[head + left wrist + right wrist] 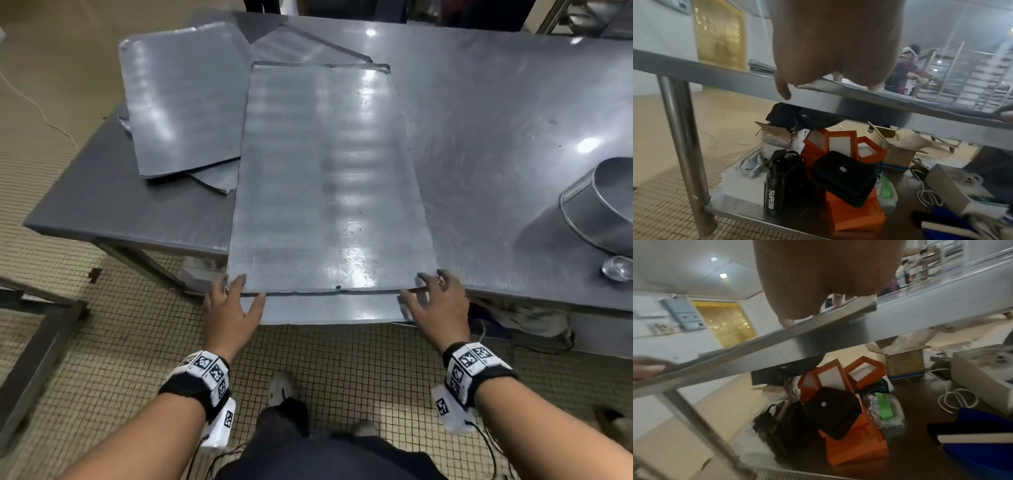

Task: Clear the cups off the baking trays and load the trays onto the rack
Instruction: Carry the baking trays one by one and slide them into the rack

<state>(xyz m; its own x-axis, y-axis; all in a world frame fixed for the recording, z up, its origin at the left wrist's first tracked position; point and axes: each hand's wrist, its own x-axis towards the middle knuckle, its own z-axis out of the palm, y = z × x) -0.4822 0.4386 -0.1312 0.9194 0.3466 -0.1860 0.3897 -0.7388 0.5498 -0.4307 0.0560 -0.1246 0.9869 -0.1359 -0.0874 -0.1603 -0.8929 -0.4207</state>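
The tabletop [479, 102] carries everything, and the top tray [325, 178] lies lengthwise away from the person, its near end jutting past the edge over a lower tray [329, 310] that sticks out further still — a placement that, I judge, lets fingers get at the near corners. No cups show on these trays, so they look ready for loading. Beyond the left grip, further trays [181, 99] lie fanned and overlapping, likely waiting their turn. Beyond the right grip sits a metal bowl [599, 202], and just nearer than it a small shiny cup [616, 269], both well clear of the trays. The left hand [229, 308] has its fingers spread and fairly straight at the top tray's near-left corner, fingertips on the edge, thumb out over the lower tray; the right hand [435, 301] mirrors it at the near-right corner. Neither has closed round anything yet — both look set to take hold. The head view alone shows the tray surfaces and the symmetry of the hands. The left wrist view alone shows the rack [972, 78], far beyond the fingertips [874, 87], with another person [904, 71] working beside it, and both wrist views show the cluttered shelf [748, 211] under the hands with its orange boxes [855, 443].
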